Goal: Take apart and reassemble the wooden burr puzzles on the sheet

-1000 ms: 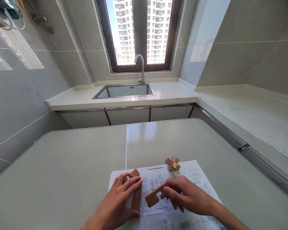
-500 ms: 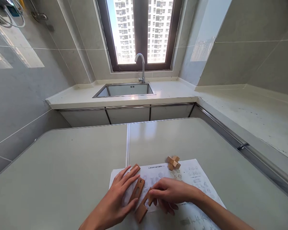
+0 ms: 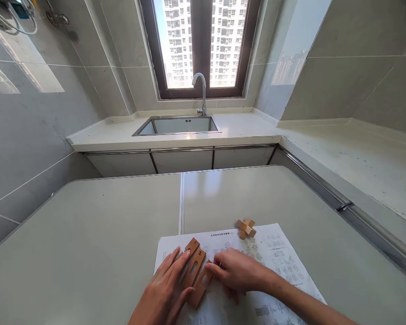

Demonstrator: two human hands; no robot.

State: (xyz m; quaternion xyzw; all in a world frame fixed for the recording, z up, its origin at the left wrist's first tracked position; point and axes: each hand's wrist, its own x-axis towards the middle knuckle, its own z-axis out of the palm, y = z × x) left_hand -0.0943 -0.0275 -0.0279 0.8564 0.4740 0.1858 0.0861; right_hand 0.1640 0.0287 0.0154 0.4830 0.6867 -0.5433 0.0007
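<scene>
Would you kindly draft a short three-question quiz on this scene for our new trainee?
1. Which number is marked on the middle flat wooden piece?
A) 7
B) 2
C) 9

2. True or false: the interlocked wooden blocks sit at the far edge of the printed sheet.

3. Fill in near or far, as seen by the person: the right hand is at the ____ end of the rightmost flat wooden piece.

Key: 1. B; 2. true; 3. far.
</scene>
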